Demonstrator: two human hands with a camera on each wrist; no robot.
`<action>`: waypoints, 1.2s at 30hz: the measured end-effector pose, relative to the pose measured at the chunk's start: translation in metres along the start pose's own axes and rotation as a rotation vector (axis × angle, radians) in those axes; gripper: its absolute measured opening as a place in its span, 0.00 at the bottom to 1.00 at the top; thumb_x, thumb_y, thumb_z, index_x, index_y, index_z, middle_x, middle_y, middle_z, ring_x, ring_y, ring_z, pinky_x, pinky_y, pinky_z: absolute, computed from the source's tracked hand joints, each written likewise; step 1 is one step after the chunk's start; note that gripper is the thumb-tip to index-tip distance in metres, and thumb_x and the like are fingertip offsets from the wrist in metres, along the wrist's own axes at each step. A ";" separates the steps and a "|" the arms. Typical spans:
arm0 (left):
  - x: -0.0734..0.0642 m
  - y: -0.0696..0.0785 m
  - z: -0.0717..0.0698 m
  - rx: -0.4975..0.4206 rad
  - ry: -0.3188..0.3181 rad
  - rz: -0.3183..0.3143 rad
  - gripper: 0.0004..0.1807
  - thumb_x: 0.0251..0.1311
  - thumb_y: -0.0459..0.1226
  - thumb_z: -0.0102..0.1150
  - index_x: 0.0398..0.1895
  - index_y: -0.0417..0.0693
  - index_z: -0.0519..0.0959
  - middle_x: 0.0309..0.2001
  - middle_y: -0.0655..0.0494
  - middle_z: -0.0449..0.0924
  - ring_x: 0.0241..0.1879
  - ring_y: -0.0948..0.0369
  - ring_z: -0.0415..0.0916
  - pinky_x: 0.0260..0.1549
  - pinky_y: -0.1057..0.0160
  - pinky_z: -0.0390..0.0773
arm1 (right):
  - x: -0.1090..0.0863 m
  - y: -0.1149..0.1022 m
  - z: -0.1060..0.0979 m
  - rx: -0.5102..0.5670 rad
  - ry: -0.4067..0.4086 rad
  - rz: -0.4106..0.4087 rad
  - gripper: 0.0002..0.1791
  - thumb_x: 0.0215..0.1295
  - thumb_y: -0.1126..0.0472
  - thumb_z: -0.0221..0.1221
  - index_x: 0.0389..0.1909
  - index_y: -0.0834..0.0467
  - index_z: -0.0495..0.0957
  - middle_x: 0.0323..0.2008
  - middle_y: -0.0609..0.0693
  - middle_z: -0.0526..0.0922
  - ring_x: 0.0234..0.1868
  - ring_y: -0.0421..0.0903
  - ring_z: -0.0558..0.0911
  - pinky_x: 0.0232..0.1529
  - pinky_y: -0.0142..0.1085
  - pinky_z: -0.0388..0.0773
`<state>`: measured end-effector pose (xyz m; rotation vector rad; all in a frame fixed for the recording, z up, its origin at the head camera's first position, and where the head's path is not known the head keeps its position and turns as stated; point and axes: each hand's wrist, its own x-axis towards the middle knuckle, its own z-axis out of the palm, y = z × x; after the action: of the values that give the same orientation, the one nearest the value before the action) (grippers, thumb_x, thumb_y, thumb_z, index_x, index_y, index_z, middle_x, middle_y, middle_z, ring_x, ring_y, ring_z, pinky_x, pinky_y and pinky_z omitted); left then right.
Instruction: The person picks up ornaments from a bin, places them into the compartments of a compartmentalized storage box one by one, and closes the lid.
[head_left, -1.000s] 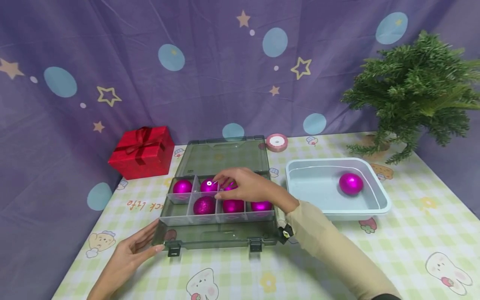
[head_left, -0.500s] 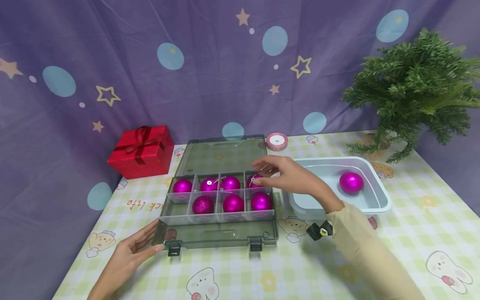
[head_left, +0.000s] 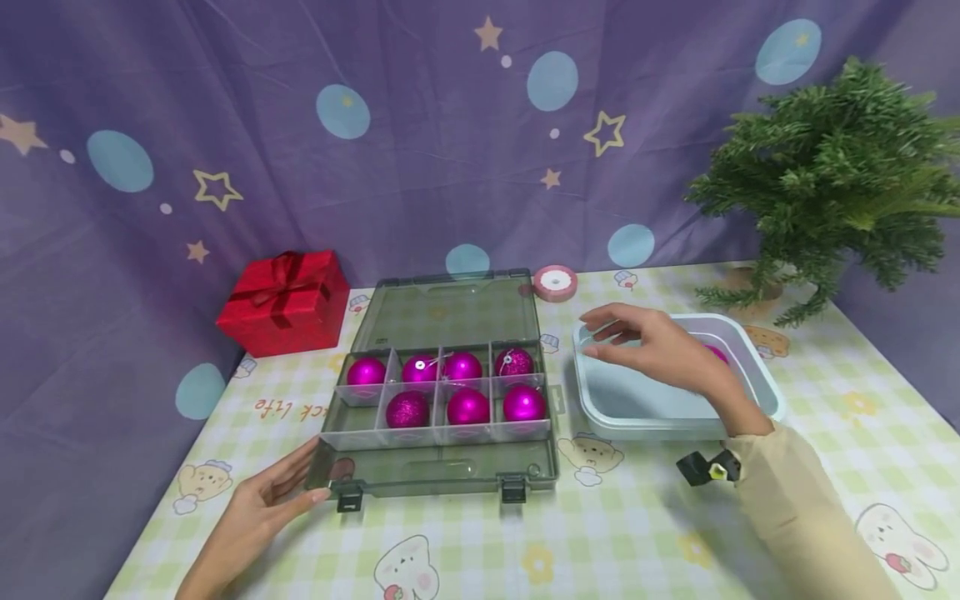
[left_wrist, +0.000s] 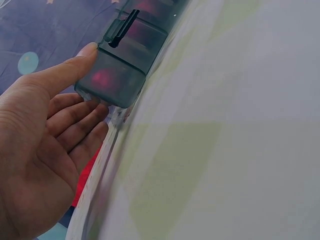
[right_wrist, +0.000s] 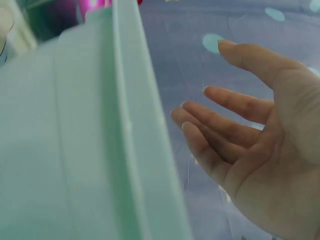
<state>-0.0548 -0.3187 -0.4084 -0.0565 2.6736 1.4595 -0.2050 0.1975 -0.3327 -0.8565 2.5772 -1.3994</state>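
A grey see-through divided storage box (head_left: pixel 442 468) lies with its lid (head_left: pixel 450 312) folded back. Shiny magenta Christmas baubles (head_left: pixel 467 407) sit in its compartments, some glittery; the front left compartment (head_left: pixel 352 415) holds none. At the box's front left corner, my left hand (head_left: pixel 258 508) grips it, thumb at the front edge and fingers along the side, as the left wrist view also shows. My right hand (head_left: pixel 652 346) is above the pale blue tub (head_left: pixel 611 421), fingers loosely bent and holding nothing. It partly hides a magenta bauble (head_left: pixel 717 353) inside the tub.
At the back left stands a red gift box (head_left: pixel 285 304) with a ribbon bow. A ribbon roll (head_left: pixel 556 283) lies behind the storage box. An artificial fir tree (head_left: pixel 825 183) stands at the back right. A checked cloth (head_left: pixel 622 533) covers the table, with a purple curtain (head_left: pixel 420 200) behind.
My right hand has left the baubles in the back row and moved right, from over the storage box to over the tub. The left hand has stayed at the box's corner.
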 end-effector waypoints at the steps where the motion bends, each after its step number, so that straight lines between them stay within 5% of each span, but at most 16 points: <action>1: 0.000 0.000 0.000 -0.001 0.000 -0.001 0.44 0.67 0.49 0.69 0.80 0.41 0.62 0.77 0.44 0.61 0.73 0.42 0.60 0.52 0.82 0.69 | -0.003 0.001 -0.003 0.000 0.004 0.015 0.22 0.73 0.57 0.66 0.64 0.60 0.78 0.59 0.59 0.81 0.56 0.52 0.83 0.57 0.49 0.81; 9: 0.000 -0.001 0.001 -0.004 0.001 0.005 0.44 0.67 0.48 0.69 0.80 0.42 0.62 0.77 0.44 0.61 0.73 0.42 0.60 0.52 0.80 0.70 | -0.029 0.015 -0.025 -0.060 0.064 0.063 0.21 0.74 0.57 0.65 0.63 0.60 0.79 0.59 0.60 0.81 0.55 0.52 0.83 0.52 0.33 0.81; 16: -0.001 -0.003 0.000 0.009 0.000 0.015 0.43 0.68 0.48 0.68 0.80 0.43 0.62 0.77 0.45 0.62 0.72 0.45 0.62 0.53 0.81 0.69 | -0.051 0.032 -0.047 -0.101 0.141 0.056 0.20 0.73 0.61 0.65 0.61 0.65 0.79 0.57 0.63 0.81 0.50 0.32 0.82 0.50 0.21 0.77; 22: -0.002 -0.004 0.000 0.005 0.000 0.049 0.41 0.69 0.46 0.68 0.79 0.42 0.63 0.76 0.46 0.63 0.71 0.51 0.64 0.53 0.79 0.71 | -0.069 0.046 -0.064 -0.160 0.162 0.107 0.22 0.73 0.61 0.65 0.63 0.64 0.78 0.56 0.60 0.83 0.48 0.27 0.80 0.47 0.19 0.75; 24: -0.001 -0.003 0.000 -0.009 -0.006 0.036 0.42 0.68 0.46 0.68 0.79 0.41 0.62 0.76 0.44 0.62 0.72 0.41 0.60 0.53 0.80 0.70 | -0.073 0.050 -0.066 -0.180 0.168 0.116 0.21 0.73 0.61 0.65 0.63 0.64 0.79 0.54 0.59 0.83 0.47 0.27 0.80 0.46 0.19 0.75; 29: -0.002 -0.002 0.000 -0.007 -0.006 0.018 0.42 0.69 0.47 0.68 0.80 0.41 0.62 0.77 0.44 0.61 0.73 0.41 0.60 0.53 0.81 0.69 | -0.077 0.057 -0.068 -0.206 0.162 0.123 0.20 0.71 0.64 0.66 0.61 0.66 0.79 0.53 0.63 0.84 0.46 0.25 0.80 0.44 0.19 0.75; 32: -0.002 -0.001 0.000 0.000 -0.003 0.013 0.42 0.68 0.47 0.68 0.80 0.41 0.62 0.76 0.45 0.62 0.72 0.42 0.61 0.52 0.81 0.69 | -0.077 0.058 -0.068 -0.248 0.150 0.140 0.21 0.71 0.64 0.66 0.61 0.67 0.79 0.52 0.65 0.85 0.45 0.30 0.82 0.42 0.20 0.77; 36: -0.001 0.000 0.000 -0.004 -0.005 0.005 0.43 0.68 0.48 0.69 0.79 0.41 0.62 0.77 0.45 0.61 0.73 0.42 0.61 0.52 0.81 0.69 | -0.074 0.056 -0.066 -0.322 0.130 0.187 0.24 0.70 0.59 0.68 0.63 0.66 0.78 0.51 0.65 0.85 0.45 0.48 0.86 0.42 0.28 0.79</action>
<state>-0.0537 -0.3185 -0.4080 -0.0474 2.6691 1.4645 -0.1890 0.3082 -0.3523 -0.5514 2.9436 -1.0395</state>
